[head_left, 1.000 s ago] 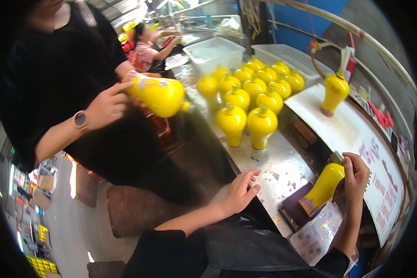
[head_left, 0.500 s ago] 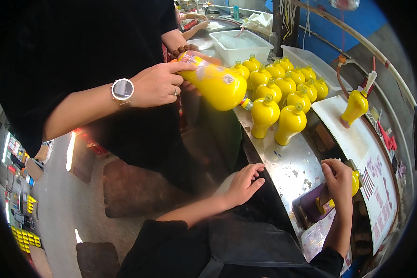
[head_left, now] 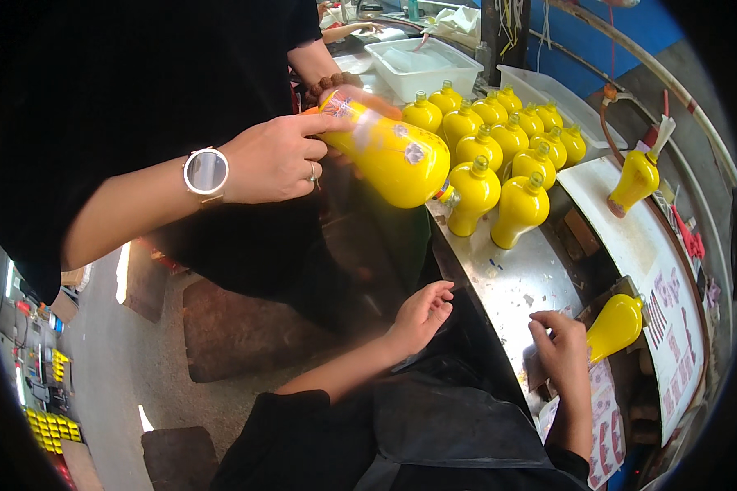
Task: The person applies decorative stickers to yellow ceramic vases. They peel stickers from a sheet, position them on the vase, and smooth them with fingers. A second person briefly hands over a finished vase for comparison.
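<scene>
My left hand hovers by the metal table's edge, fingers loosely bent and apart, holding nothing. My right hand is curled over the table beside a yellow bottle that lies tilted at a small metal holder. Its fingertips are partly hidden, so whatever they hold cannot be made out. Under my right forearm are printed decal sheets. Across from me, a co-worker's hand and their other, blurred hand are at a large yellow bottle with flower decals, tilted neck down.
Several yellow bottles stand upright on the metal table. Behind them are a white tub and a clear tray. At right, a white board carries decals and another yellow bottle. A curved pipe runs overhead.
My right hand has moved left and slightly down, away from the tilted bottle, which now shows more fully. My left hand has shifted slightly. The co-worker still holds the large bottle.
</scene>
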`<state>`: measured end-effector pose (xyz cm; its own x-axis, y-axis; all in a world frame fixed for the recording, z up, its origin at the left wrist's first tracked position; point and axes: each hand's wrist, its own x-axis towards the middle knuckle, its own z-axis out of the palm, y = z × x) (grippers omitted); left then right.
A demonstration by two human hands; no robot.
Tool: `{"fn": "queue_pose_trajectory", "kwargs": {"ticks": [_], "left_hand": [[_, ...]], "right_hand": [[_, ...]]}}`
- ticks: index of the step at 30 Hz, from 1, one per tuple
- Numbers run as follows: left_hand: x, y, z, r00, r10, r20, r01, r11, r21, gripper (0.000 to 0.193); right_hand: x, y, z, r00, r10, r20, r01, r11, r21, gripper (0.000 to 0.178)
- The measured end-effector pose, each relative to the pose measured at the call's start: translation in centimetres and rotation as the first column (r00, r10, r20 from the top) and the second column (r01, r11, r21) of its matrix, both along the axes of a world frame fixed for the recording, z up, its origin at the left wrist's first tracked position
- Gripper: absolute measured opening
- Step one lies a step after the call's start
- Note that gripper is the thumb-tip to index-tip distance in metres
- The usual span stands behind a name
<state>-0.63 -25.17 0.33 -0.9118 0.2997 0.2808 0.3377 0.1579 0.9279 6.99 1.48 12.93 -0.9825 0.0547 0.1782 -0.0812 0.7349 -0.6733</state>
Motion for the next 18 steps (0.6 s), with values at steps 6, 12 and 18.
{"fn": "queue_pose_trajectory", "kwargs": {"ticks": [6, 12, 18], "left_hand": [[-0.8, -0.6, 0.1, 1.0, 0.02, 0.01, -0.02, 1.0, 0.007, 0.036], [-1.3, -1.9, 0.5, 0.991, 0.052, 0.121, -0.056, 0.998, 0.028, 0.032], [-1.7, -3.6, 0.2, 0.971, 0.087, 0.221, -0.103, 0.993, 0.06, 0.028]], "right_hand": [[-1.0, -1.7, -3.3, 1.0, 0.028, 0.006, -0.028, 0.997, 0.075, 0.016], [-3.2, -2.1, -7.4, 0.998, -0.015, 0.069, -0.002, 0.971, 0.238, 0.016], [-4.0, -2.7, -9.9, 0.979, 0.045, 0.199, -0.109, 0.94, 0.323, 0.03]]}}
